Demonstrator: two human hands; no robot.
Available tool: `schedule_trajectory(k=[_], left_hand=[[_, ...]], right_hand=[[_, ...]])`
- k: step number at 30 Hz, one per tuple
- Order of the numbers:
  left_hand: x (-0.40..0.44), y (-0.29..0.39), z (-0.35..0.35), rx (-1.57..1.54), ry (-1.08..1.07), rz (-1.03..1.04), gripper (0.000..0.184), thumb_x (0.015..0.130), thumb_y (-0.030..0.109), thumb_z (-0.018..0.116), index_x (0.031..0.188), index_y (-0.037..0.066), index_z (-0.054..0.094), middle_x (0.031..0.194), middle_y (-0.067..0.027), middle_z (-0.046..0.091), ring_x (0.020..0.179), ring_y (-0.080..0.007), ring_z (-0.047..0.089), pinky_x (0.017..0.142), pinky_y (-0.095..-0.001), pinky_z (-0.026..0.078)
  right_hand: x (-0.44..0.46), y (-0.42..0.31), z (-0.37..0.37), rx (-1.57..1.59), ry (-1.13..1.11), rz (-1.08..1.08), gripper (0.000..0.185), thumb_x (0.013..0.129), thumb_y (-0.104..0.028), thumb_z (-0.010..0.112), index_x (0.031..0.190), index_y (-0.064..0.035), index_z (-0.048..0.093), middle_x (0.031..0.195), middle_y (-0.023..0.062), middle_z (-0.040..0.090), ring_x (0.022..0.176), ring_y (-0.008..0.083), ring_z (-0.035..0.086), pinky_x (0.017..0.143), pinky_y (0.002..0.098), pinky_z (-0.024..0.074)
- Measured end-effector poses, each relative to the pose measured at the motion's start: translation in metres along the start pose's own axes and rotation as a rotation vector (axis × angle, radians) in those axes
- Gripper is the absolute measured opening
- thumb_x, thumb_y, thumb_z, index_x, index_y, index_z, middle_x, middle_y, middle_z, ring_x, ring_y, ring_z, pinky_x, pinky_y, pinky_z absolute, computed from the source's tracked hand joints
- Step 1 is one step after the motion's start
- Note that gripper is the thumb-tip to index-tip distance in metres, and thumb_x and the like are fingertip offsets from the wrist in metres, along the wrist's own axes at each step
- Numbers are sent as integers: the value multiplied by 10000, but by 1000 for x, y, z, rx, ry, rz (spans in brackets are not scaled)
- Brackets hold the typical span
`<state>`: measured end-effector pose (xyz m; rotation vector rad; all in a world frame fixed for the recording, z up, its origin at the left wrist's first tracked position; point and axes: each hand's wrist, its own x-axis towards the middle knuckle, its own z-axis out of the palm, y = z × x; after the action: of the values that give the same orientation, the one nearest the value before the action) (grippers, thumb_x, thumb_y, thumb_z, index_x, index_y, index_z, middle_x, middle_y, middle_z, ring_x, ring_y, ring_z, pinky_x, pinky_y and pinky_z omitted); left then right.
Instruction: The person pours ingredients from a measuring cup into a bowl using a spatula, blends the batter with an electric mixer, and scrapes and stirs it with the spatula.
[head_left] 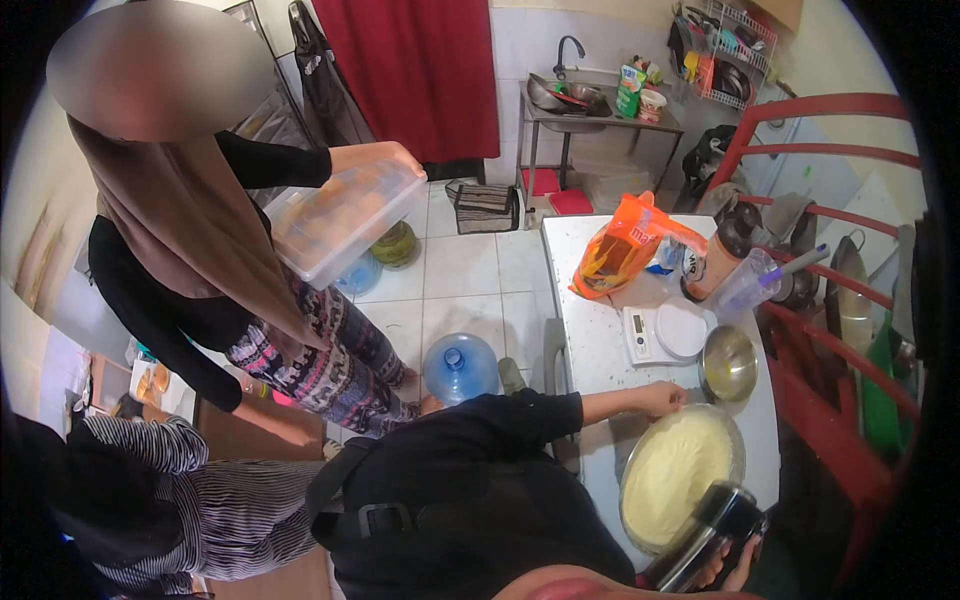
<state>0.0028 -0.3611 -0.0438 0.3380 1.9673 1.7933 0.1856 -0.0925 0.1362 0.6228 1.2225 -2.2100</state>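
- Pale batter [678, 465] lies in a bowl [741, 457] on the white table [592, 350].
- Right hand [740, 569] is wrapped round the black mixer [708, 530].
- Left hand [662, 398] is at the bowl's rim; its grip I cannot tell.

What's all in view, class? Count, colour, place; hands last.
Table: one, white, right
Large bowl: one, greyish, table
Mixture: one, pale yellow, large bowl
Mixer: one, dark, large bowl's edge
Small bowl: one, metallic, table
Scale: one, white, table
Packet: one, orange, table
Bottle: one, brown, table
Water bottle: one, blue, centre floor
Curtain: one, red, back
Tub: one, clear, left
People: two, mostly dark, left
Sink clutter: uncountable, mixed, back
Left hand: one, bare, bowl rim
Right hand: one, bare, mixer
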Motion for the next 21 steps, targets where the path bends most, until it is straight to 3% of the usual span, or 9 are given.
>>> schedule_trajectory(k=[10,13,14,16,18,20,21], left_hand=[[20,-12,-1,-108,-109,16,76,800,152,506,800,77,495,615,-39,495,522,-132,505,472,-292,448],[48,-37,4,296,37,320,98,757,155,535,810,77,506,615,-79,507,576,-178,518,545,-338,439],[63,-51,8,308,73,335,161,712,166,565,833,74,514,604,-113,519,616,-232,532,587,-368,415],[3,37,1,475,129,52,255,711,167,596,942,73,539,826,-157,565,798,-287,543,703,-379,427],[-41,85,6,556,626,691,528,691,166,646,1175,84,451,1157,-187,444,1078,-340,424,883,-416,364],[-95,139,-21,611,615,930,778,669,161,683,1329,132,272,1346,-182,207,1211,-396,241,994,-475,243],[-96,137,-28,674,661,786,819,662,168,689,1342,152,233,1362,-185,174,1228,-410,208,992,-499,230]], right_hand=[[1,24,50,-225,42,104,316,873,-389,440,879,-76,487,542,37,458,389,158,429,341,276,334],[16,25,53,-232,22,86,318,872,-387,443,876,-72,487,538,38,459,385,156,429,336,272,334],[18,25,52,-237,23,81,319,872,-386,444,876,-70,487,537,38,459,384,155,429,335,271,334],[23,20,54,-246,47,63,320,871,-385,446,874,-67,487,534,39,459,381,154,430,332,269,334],[33,18,49,-236,28,13,321,870,-383,448,873,-64,487,532,40,459,378,152,430,329,267,334],[36,13,42,-227,31,-14,323,870,-382,450,871,-61,486,529,41,460,375,150,430,326,265,333],[36,10,38,-225,44,-20,323,869,-381,451,870,-60,486,528,41,460,374,150,430,324,264,333]])
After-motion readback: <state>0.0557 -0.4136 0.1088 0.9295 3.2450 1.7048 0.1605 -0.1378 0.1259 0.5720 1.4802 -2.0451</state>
